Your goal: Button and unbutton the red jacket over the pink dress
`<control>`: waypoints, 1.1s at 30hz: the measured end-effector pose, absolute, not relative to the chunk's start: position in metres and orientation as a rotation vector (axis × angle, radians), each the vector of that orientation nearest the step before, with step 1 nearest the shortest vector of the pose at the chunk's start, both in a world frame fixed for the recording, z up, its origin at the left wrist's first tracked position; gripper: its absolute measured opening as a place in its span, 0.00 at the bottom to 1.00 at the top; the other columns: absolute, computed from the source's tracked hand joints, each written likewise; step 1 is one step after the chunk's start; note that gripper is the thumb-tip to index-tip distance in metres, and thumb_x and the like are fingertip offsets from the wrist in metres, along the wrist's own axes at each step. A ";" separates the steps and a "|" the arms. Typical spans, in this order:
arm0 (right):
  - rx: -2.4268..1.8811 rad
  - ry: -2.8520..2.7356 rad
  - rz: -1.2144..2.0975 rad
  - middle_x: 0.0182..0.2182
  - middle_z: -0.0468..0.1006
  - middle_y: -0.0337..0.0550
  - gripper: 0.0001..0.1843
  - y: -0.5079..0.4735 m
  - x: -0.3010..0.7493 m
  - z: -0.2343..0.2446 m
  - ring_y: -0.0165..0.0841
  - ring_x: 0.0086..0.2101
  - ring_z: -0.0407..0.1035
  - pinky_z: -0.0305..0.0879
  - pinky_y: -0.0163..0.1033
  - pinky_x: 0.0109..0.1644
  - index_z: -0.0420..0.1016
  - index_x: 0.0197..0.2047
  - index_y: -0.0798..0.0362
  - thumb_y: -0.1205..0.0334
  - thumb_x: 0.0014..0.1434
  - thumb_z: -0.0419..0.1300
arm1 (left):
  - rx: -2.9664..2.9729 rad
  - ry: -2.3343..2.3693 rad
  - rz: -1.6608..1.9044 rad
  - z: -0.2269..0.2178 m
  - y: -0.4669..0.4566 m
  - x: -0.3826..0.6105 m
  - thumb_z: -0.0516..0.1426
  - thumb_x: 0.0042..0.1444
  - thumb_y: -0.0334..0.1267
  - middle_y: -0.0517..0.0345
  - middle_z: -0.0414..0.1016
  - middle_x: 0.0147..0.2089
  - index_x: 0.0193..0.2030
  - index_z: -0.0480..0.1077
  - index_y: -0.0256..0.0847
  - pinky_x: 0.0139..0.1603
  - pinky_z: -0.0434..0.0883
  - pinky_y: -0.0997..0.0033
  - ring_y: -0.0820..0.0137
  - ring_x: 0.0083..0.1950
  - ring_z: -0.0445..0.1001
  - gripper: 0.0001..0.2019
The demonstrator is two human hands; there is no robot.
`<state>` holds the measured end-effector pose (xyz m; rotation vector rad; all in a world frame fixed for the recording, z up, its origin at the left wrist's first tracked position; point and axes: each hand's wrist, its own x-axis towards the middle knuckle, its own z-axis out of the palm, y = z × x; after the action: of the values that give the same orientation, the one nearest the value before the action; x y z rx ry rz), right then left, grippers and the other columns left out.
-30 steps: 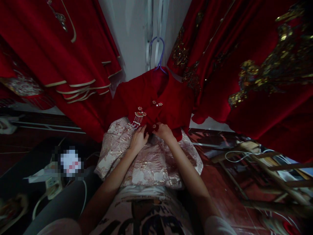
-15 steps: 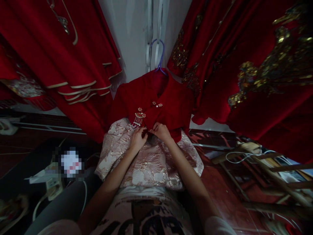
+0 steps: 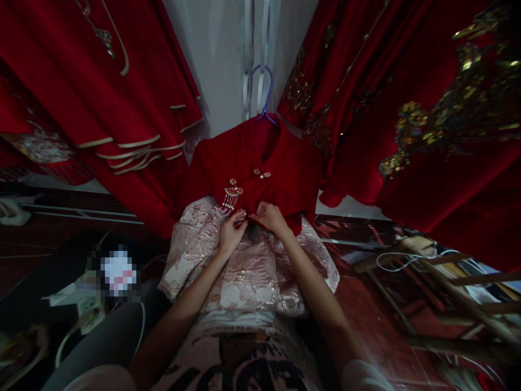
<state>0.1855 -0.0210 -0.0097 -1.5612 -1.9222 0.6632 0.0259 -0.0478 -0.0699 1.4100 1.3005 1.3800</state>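
A red short-sleeved top with a stand collar hangs in front of me on a purple hanger. Beaded ornaments decorate its front, among them a tasselled brooch and a small flower clasp. Its lower part rests over pale pink brocade cloth spread across my lap. My left hand pinches the top's lower edge, just below the tassels. Close beside it, my right hand is closed on the same edge with thumb and forefinger. Anything small between the fingertips is too tiny to make out.
Red garments with cream-edged folds hang at left, and gold-sequinned red garments at right. A wooden stool-like frame with a white cable stands on the right. A power strip lies at lower left beside my leg.
My left hand has shifted slightly right and its fingers have turned a little. The right hand has risen very slightly. The top and brocade stay nearly the same.
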 end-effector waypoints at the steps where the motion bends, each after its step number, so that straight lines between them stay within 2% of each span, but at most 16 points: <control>1: -1.502 -1.929 0.722 0.25 0.78 0.37 0.09 -0.021 0.185 -0.010 0.28 0.27 0.72 0.60 0.29 0.30 0.69 0.27 0.53 0.62 0.50 0.67 | 1.390 1.306 1.415 -0.069 -0.048 0.025 0.59 0.51 0.31 0.50 0.79 0.45 0.48 0.73 0.37 0.51 0.75 0.63 0.68 0.44 0.78 0.15; 4: -1.378 -1.915 0.829 0.26 0.79 0.38 0.09 -0.021 0.183 -0.008 0.27 0.28 0.73 0.63 0.28 0.32 0.71 0.27 0.54 0.61 0.49 0.68 | 1.314 1.317 1.466 -0.070 -0.048 0.024 0.61 0.50 0.34 0.50 0.80 0.41 0.44 0.74 0.35 0.49 0.76 0.64 0.68 0.41 0.79 0.13; 8: -1.382 -1.871 0.813 0.27 0.80 0.39 0.09 -0.022 0.179 -0.007 0.28 0.29 0.75 0.65 0.29 0.33 0.72 0.27 0.54 0.61 0.50 0.68 | 1.283 1.310 1.464 -0.073 -0.046 0.021 0.62 0.50 0.38 0.50 0.81 0.40 0.43 0.75 0.35 0.49 0.76 0.63 0.67 0.41 0.80 0.14; 15: -1.359 -1.858 0.765 0.27 0.80 0.39 0.06 -0.024 0.172 -0.010 0.28 0.29 0.75 0.66 0.29 0.34 0.72 0.28 0.54 0.63 0.52 0.65 | 1.242 1.319 1.438 -0.074 -0.043 0.017 0.62 0.50 0.36 0.49 0.81 0.41 0.42 0.77 0.34 0.51 0.76 0.61 0.67 0.41 0.80 0.12; 25: -1.447 -1.893 0.618 0.29 0.81 0.41 0.04 -0.027 0.163 -0.016 0.30 0.31 0.76 0.67 0.30 0.35 0.74 0.30 0.53 0.63 0.54 0.63 | 1.285 1.301 1.415 -0.074 -0.042 0.007 0.63 0.48 0.40 0.49 0.82 0.40 0.39 0.78 0.36 0.50 0.75 0.58 0.64 0.41 0.80 0.13; 29: -1.490 -1.933 0.596 0.30 0.81 0.42 0.04 -0.028 0.164 -0.012 0.30 0.31 0.76 0.67 0.30 0.36 0.75 0.31 0.53 0.62 0.55 0.63 | 1.379 1.313 1.415 -0.075 -0.041 0.007 0.61 0.49 0.39 0.53 0.81 0.38 0.36 0.78 0.37 0.48 0.75 0.62 0.66 0.40 0.80 0.09; 33: -1.517 -1.969 0.651 0.31 0.82 0.42 0.04 -0.025 0.179 -0.001 0.31 0.32 0.77 0.68 0.30 0.36 0.79 0.33 0.53 0.66 0.55 0.62 | 1.421 1.425 1.486 -0.074 -0.042 0.010 0.59 0.50 0.34 0.54 0.79 0.35 0.36 0.74 0.37 0.42 0.75 0.68 0.70 0.36 0.77 0.07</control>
<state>0.1785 -0.0251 -0.0013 -1.5175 -1.9695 0.6507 0.0099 -0.0421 -0.0743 1.4206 1.4248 1.4857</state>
